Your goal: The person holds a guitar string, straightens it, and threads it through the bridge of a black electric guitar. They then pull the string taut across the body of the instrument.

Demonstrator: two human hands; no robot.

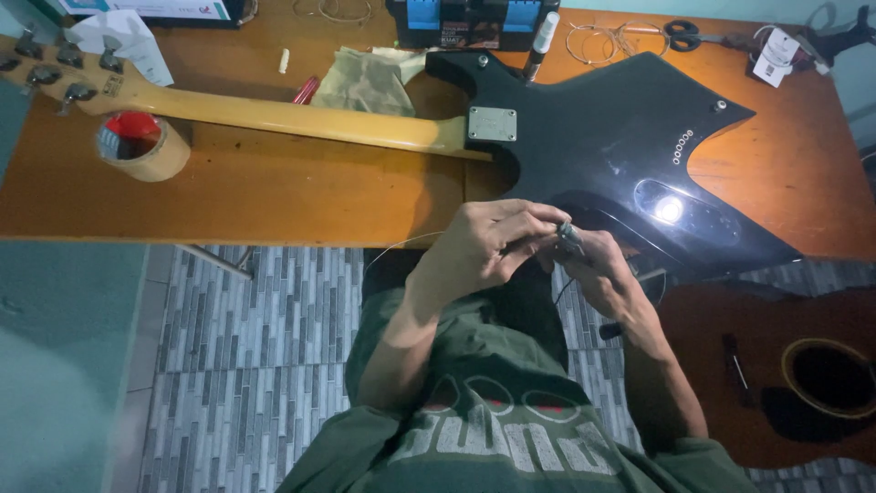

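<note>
A person in a green shirt works at the near edge of a wooden bench [274,196]; the left hand [488,246] and right hand [598,269] are brought together, fingers pinched on a small metal part [570,239] from which a thin guitar string [401,245] trails toward nine o'clock; what the part is cannot be told. At twelve o'clock from the hands a black electric guitar [602,137] lies face down across the bench, its pale neck [274,114] running toward ten o'clock; a roll of brown tape [146,148] sits below the neck; scissors [689,35] lie at one o'clock; an acoustic guitar [785,365] rests at four o'clock, below bench level.
</note>
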